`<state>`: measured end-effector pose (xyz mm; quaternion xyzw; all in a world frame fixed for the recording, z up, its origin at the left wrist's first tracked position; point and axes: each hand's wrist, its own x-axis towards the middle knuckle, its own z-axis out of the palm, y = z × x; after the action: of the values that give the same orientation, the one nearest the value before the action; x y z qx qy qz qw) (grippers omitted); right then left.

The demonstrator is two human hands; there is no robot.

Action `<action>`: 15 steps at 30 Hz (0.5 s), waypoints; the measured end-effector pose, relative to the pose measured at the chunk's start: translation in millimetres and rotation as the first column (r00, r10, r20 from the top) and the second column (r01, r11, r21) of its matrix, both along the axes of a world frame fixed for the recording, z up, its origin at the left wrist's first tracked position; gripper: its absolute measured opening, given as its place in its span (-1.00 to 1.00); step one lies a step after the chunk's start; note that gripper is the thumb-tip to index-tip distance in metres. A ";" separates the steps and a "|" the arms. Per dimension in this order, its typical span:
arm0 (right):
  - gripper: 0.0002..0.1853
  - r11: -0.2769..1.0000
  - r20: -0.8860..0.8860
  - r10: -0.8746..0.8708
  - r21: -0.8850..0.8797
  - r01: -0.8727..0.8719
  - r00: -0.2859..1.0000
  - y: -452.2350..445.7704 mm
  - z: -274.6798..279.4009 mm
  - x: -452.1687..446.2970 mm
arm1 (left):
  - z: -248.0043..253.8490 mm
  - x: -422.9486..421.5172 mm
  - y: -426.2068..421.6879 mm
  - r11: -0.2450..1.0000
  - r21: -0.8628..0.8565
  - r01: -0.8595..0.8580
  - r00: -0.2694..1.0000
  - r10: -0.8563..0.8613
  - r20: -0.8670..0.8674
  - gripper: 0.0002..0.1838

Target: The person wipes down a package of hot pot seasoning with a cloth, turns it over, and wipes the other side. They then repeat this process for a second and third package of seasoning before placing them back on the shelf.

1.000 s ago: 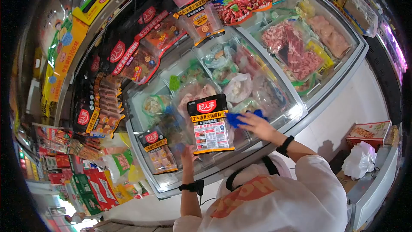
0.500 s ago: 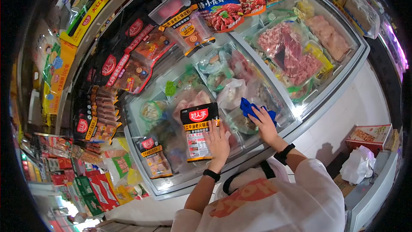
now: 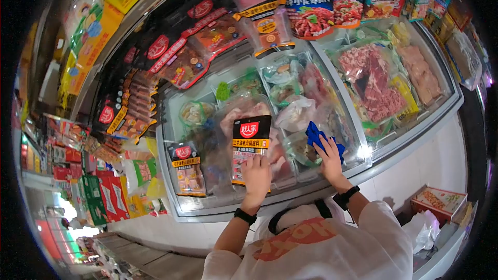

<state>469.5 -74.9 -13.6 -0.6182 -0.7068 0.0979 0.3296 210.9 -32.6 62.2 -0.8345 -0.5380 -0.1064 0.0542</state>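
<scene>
Glass-topped freezer [image 3: 207, 212] below the fingers of left hand [image 3: 257, 176] and right hand [image 3: 331, 163]. Black-topped packet [image 3: 251, 129] under bent left fingers, grip impossible to tell: probably light, slick; best pinched along its sides. Blue cloth [image 3: 313, 134] under fanned right fingers, likely soft.

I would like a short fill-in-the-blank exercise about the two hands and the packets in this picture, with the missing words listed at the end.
1. The right hand touches a ____ cloth.
2. The left hand touches a packet whose top part is mostly ____.
3. In the picture, a smaller packet lies to the ____ of that one.

Missing words: blue; black; left.
</scene>
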 end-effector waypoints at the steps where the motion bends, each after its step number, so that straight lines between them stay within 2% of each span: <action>1: -0.32 1.000 0.030 -0.006 -0.015 0.007 1.000 -0.3 -4.3 0.6 | 18.5 -2.7 0.9 1.000 0.004 -0.014 1.000 0.014 0.005 -0.79; 3: -0.33 0.999 0.049 -0.030 -0.025 0.031 0.998 -0.4 -3.9 -2.7 | 54.0 -22.3 4.9 0.992 -0.015 -0.127 0.985 0.128 0.118 -0.85; 4: -0.33 0.999 0.051 -0.023 -0.023 0.024 0.998 -0.5 -5.8 -5.7 | 55.8 -39.7 6.2 0.991 -0.014 -0.135 0.984 0.135 0.120 -0.85; 6: -0.34 0.997 0.068 -0.081 -0.013 0.082 0.994 -2.4 -7.7 -9.1 | 54.2 -78.3 8.7 0.950 -0.210 -0.231 0.812 0.307 0.496 -0.90; 7: -0.34 0.996 0.063 -0.091 -0.019 0.092 0.994 -2.9 -4.0 -11.6 | 50.2 -100.5 11.8 0.950 -0.208 -0.235 0.803 0.310 0.509 -0.90; 9: -0.37 0.995 0.090 -0.099 0.013 0.098 0.991 -1.9 -1.1 -14.0 | 41.2 -144.3 19.3 0.904 -0.304 -0.302 0.679 0.428 0.597 -0.94; 10: -0.41 0.993 0.099 -0.116 0.036 0.113 0.988 -1.4 -1.3 -16.7 | 43.0 -157.6 22.7 0.906 -0.300 -0.300 0.671 0.424 0.608 -0.94; 12: -0.41 0.989 0.120 -0.145 0.043 0.141 0.982 -0.7 -3.3 -21.8 | 43.4 -182.7 28.8 0.927 -0.072 -0.369 0.732 0.337 0.591 -0.85; 14: -0.42 0.987 0.153 -0.162 0.045 0.156 0.975 -4.0 -5.4 -27.7 | -1.4 -221.1 36.2 0.925 -0.062 -0.374 0.753 0.342 0.562 -0.84; 15: -0.42 0.979 0.142 -0.206 0.025 0.205 0.968 -4.3 -7.8 -31.9 | -22.5 -234.9 40.2 0.913 -0.135 -0.384 0.720 0.388 0.576 -0.89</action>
<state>437.6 -79.2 -21.4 -0.6918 -0.6614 0.0149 0.2892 -24.0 7.6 39.7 -0.6289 -0.6898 -0.3452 -0.0975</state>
